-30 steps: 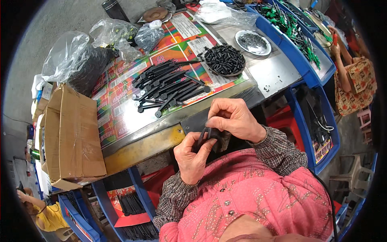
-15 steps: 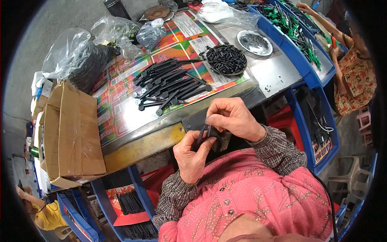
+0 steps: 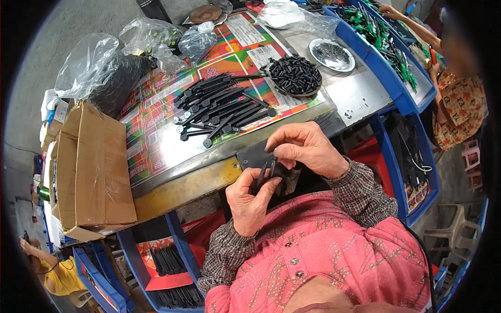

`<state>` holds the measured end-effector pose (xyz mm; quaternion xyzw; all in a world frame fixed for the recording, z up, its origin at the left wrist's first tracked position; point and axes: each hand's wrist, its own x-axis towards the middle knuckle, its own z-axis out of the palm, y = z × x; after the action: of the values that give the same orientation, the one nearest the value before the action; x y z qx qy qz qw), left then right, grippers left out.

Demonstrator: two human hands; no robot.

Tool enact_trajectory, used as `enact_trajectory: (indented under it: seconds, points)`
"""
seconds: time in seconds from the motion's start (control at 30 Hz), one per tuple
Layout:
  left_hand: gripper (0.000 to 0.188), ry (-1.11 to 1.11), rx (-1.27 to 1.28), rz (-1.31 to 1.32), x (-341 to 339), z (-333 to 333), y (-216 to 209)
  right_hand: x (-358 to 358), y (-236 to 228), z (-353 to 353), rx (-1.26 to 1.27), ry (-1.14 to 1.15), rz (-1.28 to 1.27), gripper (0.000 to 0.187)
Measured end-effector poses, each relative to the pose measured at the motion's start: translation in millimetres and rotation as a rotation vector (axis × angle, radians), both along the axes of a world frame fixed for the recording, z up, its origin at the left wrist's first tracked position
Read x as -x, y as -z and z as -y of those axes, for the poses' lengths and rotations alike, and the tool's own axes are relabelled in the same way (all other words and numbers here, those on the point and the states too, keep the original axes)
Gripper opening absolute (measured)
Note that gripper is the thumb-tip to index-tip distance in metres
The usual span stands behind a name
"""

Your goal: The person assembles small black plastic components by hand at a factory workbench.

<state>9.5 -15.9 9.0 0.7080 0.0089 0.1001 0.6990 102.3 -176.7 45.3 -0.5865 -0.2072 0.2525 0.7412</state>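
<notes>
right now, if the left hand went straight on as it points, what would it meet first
Most likely the right hand, just ahead and to the right of the left hand and the slim black piece it holds; this one view leaves depth unclear.

On the colourful printed sheet (image 3: pixel 148 156) stand capital letters, and its white panels (image 3: pixel 244 30) carry print too small for reading.

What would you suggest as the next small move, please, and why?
Perhaps settle the right hand on the black piece: the left hand holds it, its upper end is close by the right thumb, and contact looks unclear.
</notes>
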Motion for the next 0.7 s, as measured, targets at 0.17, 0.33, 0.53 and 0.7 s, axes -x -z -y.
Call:
enact_trajectory:
  seconds: [0.17, 0.33, 0.53, 0.7]
  points:
    - [0.010, 0.005, 0.006, -0.001, 1, 2, 1, 2, 3, -2, 0.073, 0.039, 0.143, 0.012]
    - [0.010, 0.044, 0.065, -0.043, 0, -1, -1, 1, 3, -3, 0.078, 0.045, 0.098, 0.012]
    - [0.011, 0.099, 0.170, -0.144, 2, -4, -6, 0, -5, 4, 0.059, 0.039, 0.027, 0.013]
    - [0.011, 0.120, 0.168, -0.155, 2, -3, -6, 0, 0, 4, 0.023, 0.020, 0.049, 0.011]
